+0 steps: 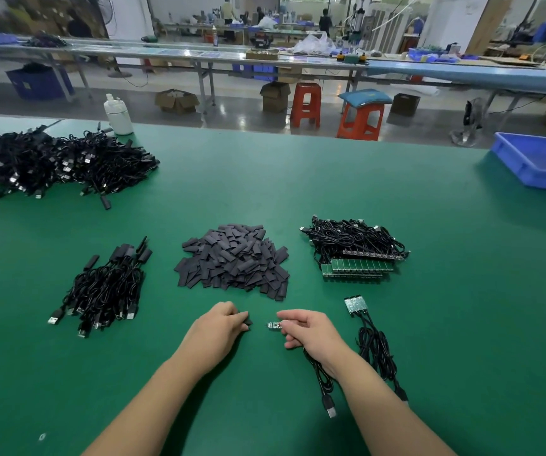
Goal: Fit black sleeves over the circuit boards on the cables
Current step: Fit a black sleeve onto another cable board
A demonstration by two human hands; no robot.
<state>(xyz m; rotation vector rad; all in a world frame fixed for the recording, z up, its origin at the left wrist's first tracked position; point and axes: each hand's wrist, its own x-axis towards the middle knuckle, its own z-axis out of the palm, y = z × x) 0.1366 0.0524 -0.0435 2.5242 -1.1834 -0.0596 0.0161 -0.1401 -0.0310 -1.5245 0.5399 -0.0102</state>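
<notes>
Pinching black sleeve (248, 319), left hand (220, 327) sits just beside circuit board (273, 325) held in right hand (308, 330) fingertips. Board's long axis points left, toward sleeve mouth; small gap between. Cable (322, 380) trails back under right wrist.

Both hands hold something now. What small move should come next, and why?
Probably bring the two hands together and slide the black sleeve over the circuit board. The left hand pinches the sleeve, the right hand holds the bare board with its end pointing toward the sleeve, and a small gap separates them.
</notes>
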